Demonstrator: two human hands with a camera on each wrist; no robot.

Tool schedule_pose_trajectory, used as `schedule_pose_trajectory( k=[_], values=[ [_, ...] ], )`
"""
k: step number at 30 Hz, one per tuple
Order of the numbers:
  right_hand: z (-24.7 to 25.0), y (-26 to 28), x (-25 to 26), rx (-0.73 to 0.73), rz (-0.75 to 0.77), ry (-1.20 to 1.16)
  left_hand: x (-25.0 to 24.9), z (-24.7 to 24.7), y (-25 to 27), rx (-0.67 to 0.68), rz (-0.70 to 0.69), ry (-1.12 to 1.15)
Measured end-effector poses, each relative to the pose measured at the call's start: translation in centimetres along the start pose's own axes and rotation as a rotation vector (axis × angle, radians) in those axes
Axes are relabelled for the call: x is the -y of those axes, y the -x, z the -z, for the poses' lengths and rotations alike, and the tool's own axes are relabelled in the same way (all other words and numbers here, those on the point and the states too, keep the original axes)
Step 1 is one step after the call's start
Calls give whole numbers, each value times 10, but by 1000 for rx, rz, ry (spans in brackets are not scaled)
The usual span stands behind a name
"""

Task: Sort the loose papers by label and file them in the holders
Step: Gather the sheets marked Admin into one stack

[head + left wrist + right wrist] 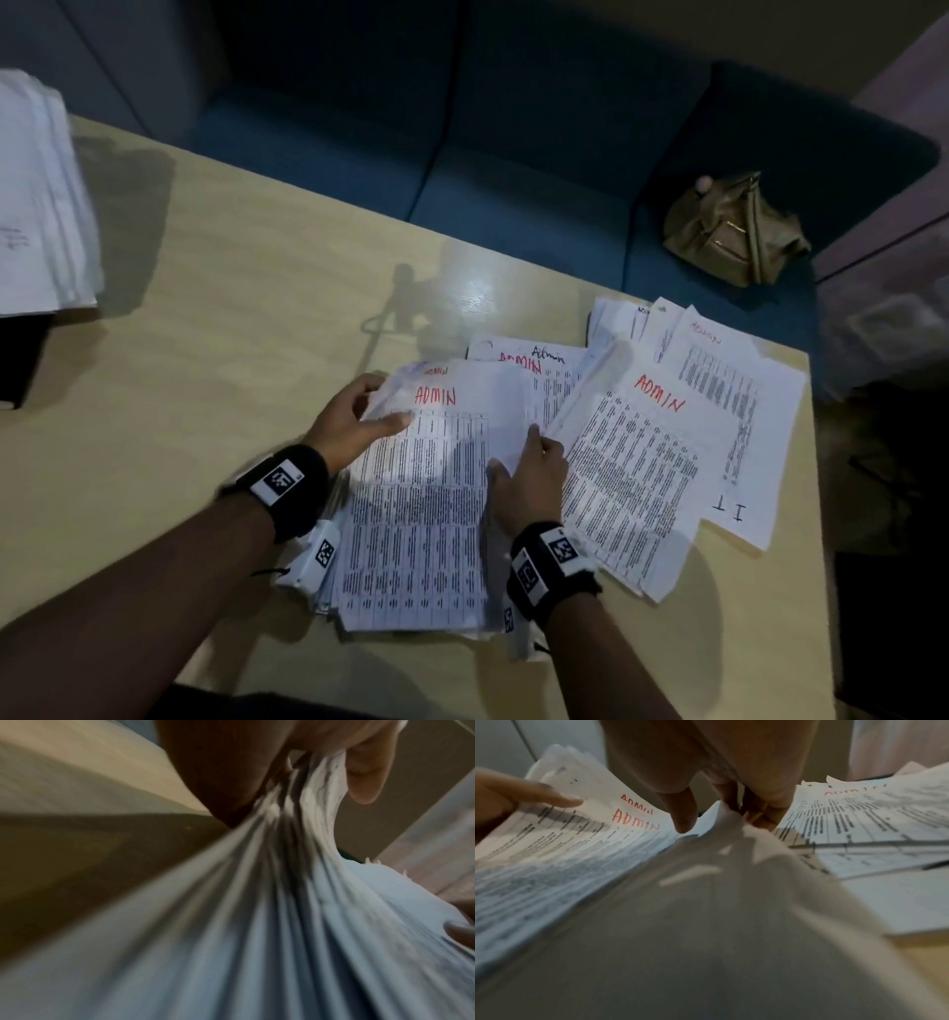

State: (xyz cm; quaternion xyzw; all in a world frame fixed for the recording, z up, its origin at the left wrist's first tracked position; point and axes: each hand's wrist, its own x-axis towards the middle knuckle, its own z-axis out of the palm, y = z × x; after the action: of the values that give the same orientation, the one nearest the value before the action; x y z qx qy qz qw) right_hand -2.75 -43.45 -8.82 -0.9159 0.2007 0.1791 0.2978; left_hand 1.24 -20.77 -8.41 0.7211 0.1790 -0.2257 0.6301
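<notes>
At the far left edge of the table (215, 288), a white paper pile (41, 205) sits on something black. The left hand (349, 421) grips the stack's (416, 514) upper left edge, thumb on top of the printed sheet marked ADMIN in red, fingers curled beneath. The right hand (534, 478) pinches the stack's right edge between thumb and fingers. The stack rests near the table's front edge. Just right of it lie fanned loose sheets (642, 462), several marked ADMIN, 1 marked IT (729, 511), overlapping each other. Beyond the table, a tan bag (734, 231) rests on a blue sofa (513, 169).
</notes>
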Motion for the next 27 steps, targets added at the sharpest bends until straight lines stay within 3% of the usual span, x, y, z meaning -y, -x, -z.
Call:
schedule_pose_trajectory(
  k=[6, 10, 12, 14, 16, 18, 19, 22, 27],
  values=[
    [6, -9, 2, 51, -6, -18, -21, -6, -8, 165, -165, -3],
    [12, -11, 2, 132, 69, 50, -21, -8, -15, 132, -230, -104],
    [26, -17, -3, 39, 81, -59, -19, -7, -18, 58, -203, -124],
    [48, -24, -19, -212, -55, -251, -15, -2, -17, 2, -140, -64],
    [70, -28, -49, -460, -350, -214, -6, 4, -14, 14, -57, 39],
    [86, -26, -78, -456, -637, -83, 4, 7, -7, 55, 22, 38],
    [89, -26, -91, -429, -706, -56, 8, 6, -4, 64, 34, -15],
    [98, -25, -105, -405, -708, -207, 14, 0, 1, -8, 12, -205],
    [111, -17, -115, -455, -588, -285, 15, -1, 0, -89, 17, -112]
  ],
)
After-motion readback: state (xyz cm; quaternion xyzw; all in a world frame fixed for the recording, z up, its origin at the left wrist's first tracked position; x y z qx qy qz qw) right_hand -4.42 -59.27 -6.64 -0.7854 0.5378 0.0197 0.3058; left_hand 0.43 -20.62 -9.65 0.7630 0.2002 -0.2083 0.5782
